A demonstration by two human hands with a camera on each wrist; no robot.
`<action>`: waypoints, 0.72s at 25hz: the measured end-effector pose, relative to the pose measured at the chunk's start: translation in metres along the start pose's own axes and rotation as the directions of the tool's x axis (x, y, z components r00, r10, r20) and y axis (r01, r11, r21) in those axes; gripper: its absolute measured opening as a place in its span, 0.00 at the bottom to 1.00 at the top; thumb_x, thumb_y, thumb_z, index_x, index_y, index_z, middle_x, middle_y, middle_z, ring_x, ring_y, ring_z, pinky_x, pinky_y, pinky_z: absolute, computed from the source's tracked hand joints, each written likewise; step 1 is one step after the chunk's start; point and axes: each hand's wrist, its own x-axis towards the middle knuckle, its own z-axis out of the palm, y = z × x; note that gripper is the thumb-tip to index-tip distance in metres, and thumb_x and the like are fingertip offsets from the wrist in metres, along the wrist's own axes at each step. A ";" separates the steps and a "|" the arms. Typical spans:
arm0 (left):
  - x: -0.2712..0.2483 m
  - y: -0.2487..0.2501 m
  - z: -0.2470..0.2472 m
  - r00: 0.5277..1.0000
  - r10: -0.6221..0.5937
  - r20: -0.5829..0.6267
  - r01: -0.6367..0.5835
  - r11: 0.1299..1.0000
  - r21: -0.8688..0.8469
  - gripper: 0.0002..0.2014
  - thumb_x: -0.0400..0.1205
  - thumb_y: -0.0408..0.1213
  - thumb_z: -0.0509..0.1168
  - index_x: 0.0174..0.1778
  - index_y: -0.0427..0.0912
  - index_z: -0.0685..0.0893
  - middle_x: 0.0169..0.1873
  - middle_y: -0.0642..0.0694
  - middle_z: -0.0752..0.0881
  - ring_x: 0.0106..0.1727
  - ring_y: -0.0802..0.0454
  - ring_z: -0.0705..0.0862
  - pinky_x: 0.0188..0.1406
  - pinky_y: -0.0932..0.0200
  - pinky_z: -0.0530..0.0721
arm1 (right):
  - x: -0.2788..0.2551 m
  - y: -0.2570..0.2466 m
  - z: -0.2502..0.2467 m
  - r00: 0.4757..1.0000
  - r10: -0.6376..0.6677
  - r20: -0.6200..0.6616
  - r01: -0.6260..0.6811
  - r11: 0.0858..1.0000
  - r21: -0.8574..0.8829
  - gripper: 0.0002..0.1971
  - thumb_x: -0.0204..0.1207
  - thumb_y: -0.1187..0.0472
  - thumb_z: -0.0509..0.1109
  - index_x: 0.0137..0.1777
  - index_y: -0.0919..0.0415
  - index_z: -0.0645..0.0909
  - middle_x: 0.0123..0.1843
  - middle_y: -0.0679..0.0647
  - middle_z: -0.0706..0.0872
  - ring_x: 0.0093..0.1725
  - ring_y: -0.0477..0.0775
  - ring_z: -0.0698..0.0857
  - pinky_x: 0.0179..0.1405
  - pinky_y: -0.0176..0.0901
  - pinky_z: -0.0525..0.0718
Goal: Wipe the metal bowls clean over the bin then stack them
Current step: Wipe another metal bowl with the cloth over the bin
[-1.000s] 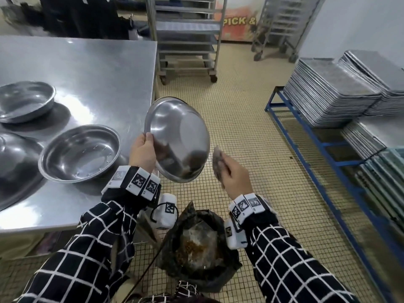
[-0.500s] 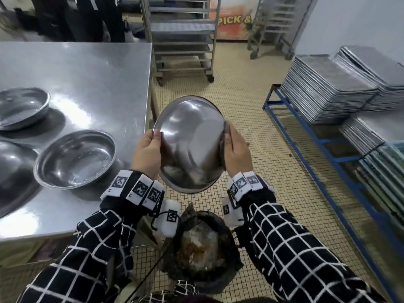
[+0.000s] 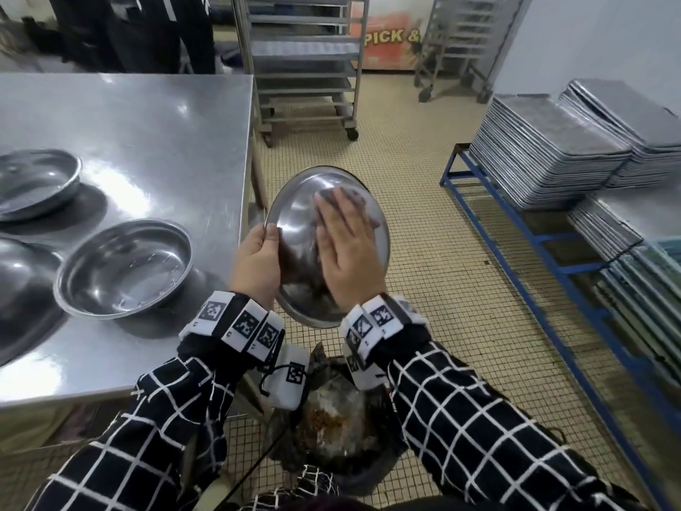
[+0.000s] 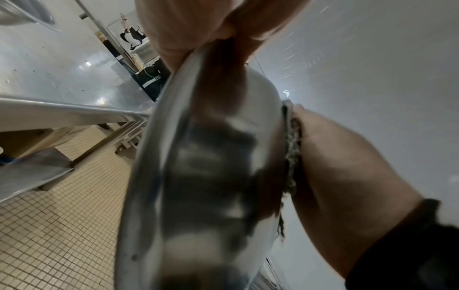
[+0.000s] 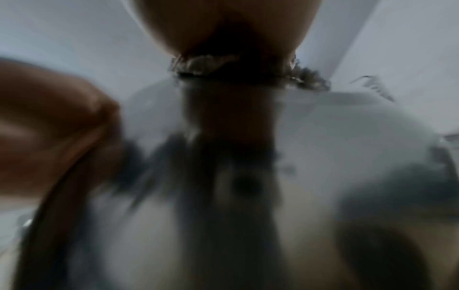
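I hold a metal bowl [image 3: 294, 223] tilted on edge above the black-lined bin [image 3: 331, 418]. My left hand [image 3: 258, 263] grips its left rim, thumb over the edge. The right hand [image 3: 350, 248] lies flat, fingers straight, and presses a grey cloth [image 3: 326, 195] against the side facing me. In the left wrist view the bowl [image 4: 206, 176] bulges toward the cloth [image 4: 293, 149], so that side looks like its outside. The right wrist view is blurred and shows only the cloth [image 5: 203, 60] under my palm. Food scraps lie in the bin.
Three more metal bowls [image 3: 125, 269] [image 3: 37, 182] [image 3: 18, 289] sit on the steel table [image 3: 147, 142] at my left. Stacked baking trays [image 3: 552, 160] rest on a blue rack [image 3: 516, 234] at the right. A wheeled trolley [image 3: 302, 68] stands behind on the tiled floor.
The right hand brought the cloth from beside the bowl onto its face and now lies flat on it. The bowl turned and tipped in my left hand.
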 end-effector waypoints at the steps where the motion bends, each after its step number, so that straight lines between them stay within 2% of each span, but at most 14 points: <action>1: -0.001 0.001 0.000 1.000 -0.006 0.012 0.006 1.000 -0.020 0.13 0.89 0.39 0.54 0.42 0.47 0.80 0.42 0.46 0.85 0.46 0.50 0.83 0.48 0.59 0.83 | 0.010 0.005 -0.006 0.996 0.077 -0.049 -0.076 0.997 0.013 0.24 0.86 0.48 0.49 0.80 0.50 0.64 0.82 0.50 0.64 0.82 0.52 0.59 0.80 0.55 0.60; 3: -0.001 0.004 0.000 1.000 -0.010 0.029 0.012 0.998 -0.063 0.13 0.89 0.39 0.54 0.42 0.46 0.81 0.44 0.41 0.85 0.48 0.46 0.84 0.56 0.49 0.84 | 0.017 0.021 -0.018 0.970 0.234 -0.069 -0.226 0.968 0.111 0.22 0.87 0.50 0.50 0.80 0.50 0.65 0.80 0.50 0.68 0.76 0.48 0.65 0.73 0.42 0.70; 4: 0.000 0.006 -0.001 1.000 -0.015 0.021 0.017 0.997 -0.077 0.13 0.88 0.39 0.55 0.41 0.46 0.81 0.44 0.40 0.84 0.49 0.44 0.83 0.60 0.45 0.83 | 0.013 0.031 -0.021 0.948 0.315 -0.043 -0.304 0.937 0.169 0.22 0.87 0.50 0.50 0.80 0.51 0.65 0.78 0.51 0.69 0.74 0.47 0.68 0.69 0.35 0.70; 5: 0.002 0.006 -0.003 1.000 -0.024 0.003 0.024 0.996 -0.085 0.13 0.88 0.40 0.55 0.40 0.47 0.81 0.43 0.41 0.84 0.49 0.44 0.83 0.62 0.43 0.81 | 0.004 0.039 -0.022 0.919 0.395 -0.017 -0.382 0.897 0.222 0.22 0.88 0.51 0.50 0.80 0.52 0.65 0.77 0.51 0.71 0.73 0.48 0.71 0.68 0.34 0.69; 7: 0.008 0.005 -0.007 0.998 -0.046 -0.032 0.042 0.994 -0.105 0.14 0.88 0.41 0.56 0.39 0.47 0.82 0.42 0.42 0.85 0.50 0.43 0.84 0.64 0.40 0.81 | -0.021 0.048 -0.016 0.853 0.521 0.027 -0.504 0.810 0.299 0.23 0.87 0.49 0.49 0.80 0.52 0.65 0.75 0.52 0.75 0.72 0.52 0.74 0.71 0.42 0.70; 9: 0.011 0.000 -0.009 0.996 -0.069 -0.058 0.064 0.994 -0.092 0.13 0.86 0.44 0.56 0.39 0.48 0.83 0.45 0.39 0.87 0.54 0.36 0.86 0.64 0.35 0.81 | -0.042 0.045 -0.007 0.819 0.570 0.061 -0.557 0.764 0.326 0.23 0.87 0.49 0.50 0.81 0.51 0.64 0.76 0.51 0.75 0.73 0.52 0.74 0.71 0.41 0.69; 11: 0.013 -0.007 -0.010 0.990 -0.098 -0.099 0.090 0.993 -0.078 0.12 0.84 0.45 0.56 0.39 0.49 0.81 0.46 0.37 0.86 0.57 0.31 0.84 0.62 0.33 0.81 | -0.049 0.033 -0.001 0.841 0.538 0.056 -0.524 0.784 0.335 0.23 0.87 0.51 0.51 0.81 0.50 0.63 0.79 0.49 0.71 0.76 0.52 0.71 0.72 0.41 0.69; 13: 0.012 -0.009 -0.006 0.990 -0.103 -0.092 0.099 0.994 -0.038 0.12 0.83 0.47 0.56 0.38 0.51 0.81 0.48 0.35 0.86 0.56 0.32 0.85 0.61 0.35 0.82 | -0.048 0.019 0.002 0.912 0.404 0.067 -0.407 0.874 0.265 0.23 0.87 0.53 0.51 0.82 0.50 0.60 0.83 0.49 0.63 0.81 0.52 0.62 0.76 0.48 0.66; 15: 0.006 -0.003 0.001 0.996 -0.081 -0.036 0.080 0.997 -0.009 0.11 0.85 0.47 0.55 0.40 0.53 0.80 0.50 0.37 0.86 0.55 0.37 0.85 0.62 0.40 0.82 | -0.043 0.007 0.005 0.969 0.235 0.074 -0.244 0.958 0.149 0.25 0.86 0.51 0.49 0.83 0.50 0.57 0.85 0.50 0.57 0.84 0.51 0.53 0.78 0.51 0.63; 16: 0.002 0.000 0.005 0.998 -0.054 -0.021 0.054 0.998 0.010 0.11 0.87 0.44 0.55 0.41 0.52 0.80 0.51 0.38 0.86 0.55 0.41 0.85 0.60 0.46 0.83 | -0.038 0.004 0.006 0.982 0.180 0.059 -0.186 0.976 0.112 0.26 0.85 0.50 0.47 0.83 0.50 0.55 0.85 0.50 0.56 0.84 0.50 0.50 0.80 0.49 0.59; 18: -0.004 0.004 0.009 1.000 0.013 -0.007 -0.013 0.999 0.032 0.11 0.88 0.41 0.54 0.43 0.51 0.79 0.47 0.44 0.86 0.50 0.49 0.85 0.47 0.60 0.82 | -0.021 0.000 0.000 0.990 0.138 0.006 -0.138 0.987 0.078 0.27 0.85 0.49 0.47 0.83 0.50 0.55 0.85 0.51 0.55 0.84 0.47 0.47 0.80 0.35 0.44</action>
